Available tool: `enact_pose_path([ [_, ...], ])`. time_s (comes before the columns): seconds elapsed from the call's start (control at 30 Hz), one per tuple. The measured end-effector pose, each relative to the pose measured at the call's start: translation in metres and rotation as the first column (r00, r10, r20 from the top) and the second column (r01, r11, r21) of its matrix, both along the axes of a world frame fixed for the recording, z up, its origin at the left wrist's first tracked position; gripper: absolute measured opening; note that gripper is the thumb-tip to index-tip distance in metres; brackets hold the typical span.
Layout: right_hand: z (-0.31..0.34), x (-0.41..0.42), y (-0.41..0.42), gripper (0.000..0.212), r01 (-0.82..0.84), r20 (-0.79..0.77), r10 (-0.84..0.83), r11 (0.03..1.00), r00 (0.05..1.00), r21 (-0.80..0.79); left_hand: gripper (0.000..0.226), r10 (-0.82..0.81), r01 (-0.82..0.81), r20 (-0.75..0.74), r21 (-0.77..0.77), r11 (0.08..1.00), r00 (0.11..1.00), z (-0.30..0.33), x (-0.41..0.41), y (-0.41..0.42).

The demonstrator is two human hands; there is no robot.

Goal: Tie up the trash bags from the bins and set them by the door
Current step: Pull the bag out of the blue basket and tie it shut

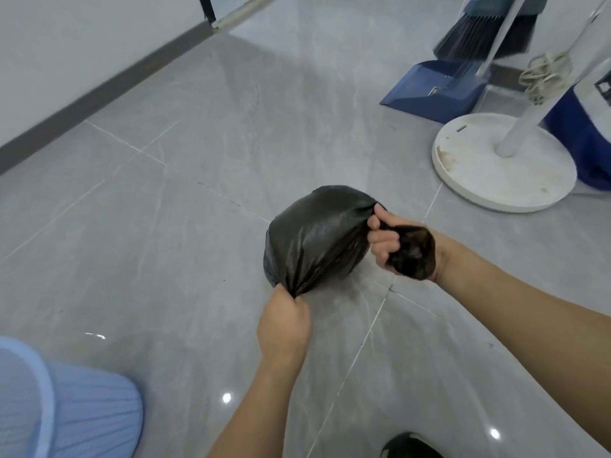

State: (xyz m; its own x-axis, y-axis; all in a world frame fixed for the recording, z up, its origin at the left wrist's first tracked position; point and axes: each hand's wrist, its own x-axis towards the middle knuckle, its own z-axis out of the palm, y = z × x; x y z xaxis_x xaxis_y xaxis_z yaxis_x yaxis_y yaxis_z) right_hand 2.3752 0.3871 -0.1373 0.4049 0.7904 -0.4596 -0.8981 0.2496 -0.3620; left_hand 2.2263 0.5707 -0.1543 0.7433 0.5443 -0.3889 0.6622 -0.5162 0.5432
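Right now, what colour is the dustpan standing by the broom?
The dustpan is dark blue, seen best in the head view, top right.

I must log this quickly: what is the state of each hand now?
Left hand: fingers closed, gripping one gathered end of the black trash bag.
Right hand: fingers closed, gripping the bag's other end.
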Motion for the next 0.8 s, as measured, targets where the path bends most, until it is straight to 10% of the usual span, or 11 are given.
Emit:
enact_pose_path([
  [0.1,0.001,0.01,0.009,0.035,0.048,-0.114,-0.023,0.974,0.993,0.222,0.024,-0.22,0.235,-0.147,0.092,0.968,0.964,0.004,0.005,-0.012],
  [0.3,0.026,0.017,0.024,0.015,0.192,0.242,-0.16,0.975,0.957,-0.115,0.031,-0.597,0.691,-0.381,0.188,0.698,0.706,0.016,0.001,-0.032],
  [0.67,0.053,0.017,0.058,0.024,0.355,0.615,-0.061,0.859,0.786,-0.368,0.027,-0.486,0.602,-0.38,0.296,0.742,0.787,0.042,-0.008,-0.018],
  [0.8,0.041,0.019,0.064,0.025,0.393,0.655,0.045,0.768,0.754,-0.506,0.026,-0.52,0.661,-0.408,0.454,0.598,0.751,0.042,-0.026,-0.007],
])
